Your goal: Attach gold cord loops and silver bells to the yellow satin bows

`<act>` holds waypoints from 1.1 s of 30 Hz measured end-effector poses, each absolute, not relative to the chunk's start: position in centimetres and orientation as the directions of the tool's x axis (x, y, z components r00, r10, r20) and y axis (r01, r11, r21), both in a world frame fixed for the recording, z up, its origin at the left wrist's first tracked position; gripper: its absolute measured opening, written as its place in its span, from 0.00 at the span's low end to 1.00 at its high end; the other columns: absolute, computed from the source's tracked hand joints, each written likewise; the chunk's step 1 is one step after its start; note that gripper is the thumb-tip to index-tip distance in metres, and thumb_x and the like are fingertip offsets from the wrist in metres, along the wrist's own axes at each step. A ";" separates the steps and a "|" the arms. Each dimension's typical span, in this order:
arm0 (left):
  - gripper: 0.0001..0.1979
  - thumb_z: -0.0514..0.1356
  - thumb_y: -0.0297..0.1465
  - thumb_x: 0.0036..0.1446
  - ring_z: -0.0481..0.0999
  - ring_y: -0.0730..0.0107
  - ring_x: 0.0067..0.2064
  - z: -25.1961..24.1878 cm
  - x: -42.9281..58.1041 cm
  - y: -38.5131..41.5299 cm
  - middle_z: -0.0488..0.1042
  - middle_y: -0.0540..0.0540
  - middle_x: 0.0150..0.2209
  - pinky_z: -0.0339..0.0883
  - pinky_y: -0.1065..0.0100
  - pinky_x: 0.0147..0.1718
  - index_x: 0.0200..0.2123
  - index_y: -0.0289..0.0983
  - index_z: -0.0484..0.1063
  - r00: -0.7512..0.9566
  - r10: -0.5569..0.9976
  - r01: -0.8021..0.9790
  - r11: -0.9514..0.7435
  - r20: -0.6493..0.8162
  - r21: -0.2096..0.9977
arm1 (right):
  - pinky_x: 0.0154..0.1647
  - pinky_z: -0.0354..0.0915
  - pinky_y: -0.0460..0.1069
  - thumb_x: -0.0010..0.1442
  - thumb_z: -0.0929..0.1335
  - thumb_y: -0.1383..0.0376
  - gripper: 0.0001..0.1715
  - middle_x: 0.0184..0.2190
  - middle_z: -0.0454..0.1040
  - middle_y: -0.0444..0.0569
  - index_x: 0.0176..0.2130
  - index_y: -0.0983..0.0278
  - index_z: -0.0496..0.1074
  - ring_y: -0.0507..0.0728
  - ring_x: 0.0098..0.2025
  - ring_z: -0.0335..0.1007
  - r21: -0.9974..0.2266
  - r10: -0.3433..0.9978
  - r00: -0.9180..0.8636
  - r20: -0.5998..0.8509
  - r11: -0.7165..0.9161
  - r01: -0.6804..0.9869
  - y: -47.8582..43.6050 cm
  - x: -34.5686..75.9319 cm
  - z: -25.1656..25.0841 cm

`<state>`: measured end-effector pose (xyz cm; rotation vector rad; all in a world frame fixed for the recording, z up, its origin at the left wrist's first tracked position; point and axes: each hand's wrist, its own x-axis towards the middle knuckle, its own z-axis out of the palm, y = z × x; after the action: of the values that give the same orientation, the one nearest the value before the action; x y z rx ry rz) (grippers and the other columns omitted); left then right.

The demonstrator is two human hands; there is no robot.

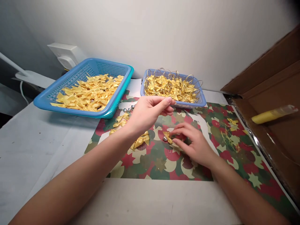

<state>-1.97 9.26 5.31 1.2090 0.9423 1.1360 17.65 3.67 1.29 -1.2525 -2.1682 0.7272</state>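
The left hand hovers with thumb and fingers pinched together; whether it grips anything cannot be told. Just below and right of it, the right hand rests on a patterned mat, thumb and forefinger nipping a yellow bow. Beyond the left hand sit a large blue basket and a smaller basket of bows. Pressing the bow flat against the mat would likely hold it steady.

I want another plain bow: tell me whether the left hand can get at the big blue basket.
Probably yes: the left hand hangs in the air just beside the big blue basket, its open top unobstructed, nothing between them.
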 end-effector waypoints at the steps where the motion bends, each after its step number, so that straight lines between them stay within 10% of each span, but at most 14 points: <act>1: 0.13 0.65 0.40 0.55 0.79 0.74 0.31 5.4 -2.0 9.2 0.80 0.47 0.27 0.73 0.73 0.35 0.33 0.35 0.81 0.206 0.978 -0.134 -0.003 0.030 0.991 | 0.38 0.70 0.52 0.62 0.68 0.65 0.08 0.44 0.73 0.51 0.42 0.61 0.73 0.58 0.41 0.73 -0.648 0.893 -0.401 0.205 0.430 0.629 3.9 18.6 1.5; 10: 0.12 0.64 0.38 0.56 0.80 0.72 0.32 5.8 -2.2 9.3 0.81 0.47 0.28 0.75 0.70 0.36 0.34 0.35 0.81 0.171 0.983 -0.166 -0.038 0.067 0.985 | 0.45 0.65 0.59 0.61 0.67 0.54 0.12 0.41 0.72 0.52 0.38 0.61 0.69 0.65 0.45 0.68 -0.258 0.966 -0.255 0.053 0.260 0.930 4.4 24.7 0.2; 21: 0.13 0.64 0.40 0.56 0.81 0.68 0.32 6.8 -2.2 8.8 0.80 0.48 0.27 0.77 0.67 0.36 0.35 0.35 0.80 0.150 0.987 -0.089 -0.043 0.056 0.995 | 0.36 0.66 0.51 0.69 0.57 0.57 0.12 0.40 0.76 0.50 0.44 0.59 0.64 0.59 0.39 0.74 -0.556 0.980 -0.196 -0.043 0.139 0.820 3.3 24.2 1.7; 33: 0.13 0.63 0.41 0.57 0.81 0.68 0.32 6.8 -2.1 8.7 0.79 0.48 0.26 0.76 0.66 0.37 0.35 0.36 0.80 0.142 0.988 -0.087 -0.046 0.058 0.995 | 0.33 0.63 0.50 0.68 0.60 0.58 0.17 0.31 0.75 0.48 0.34 0.62 0.71 0.56 0.32 0.70 -0.473 0.933 -0.357 -0.056 0.290 0.832 3.3 22.2 2.4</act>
<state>-2.09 8.66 6.84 1.2502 1.0159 1.1774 22.20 3.35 2.37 -1.6254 -2.3269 0.6341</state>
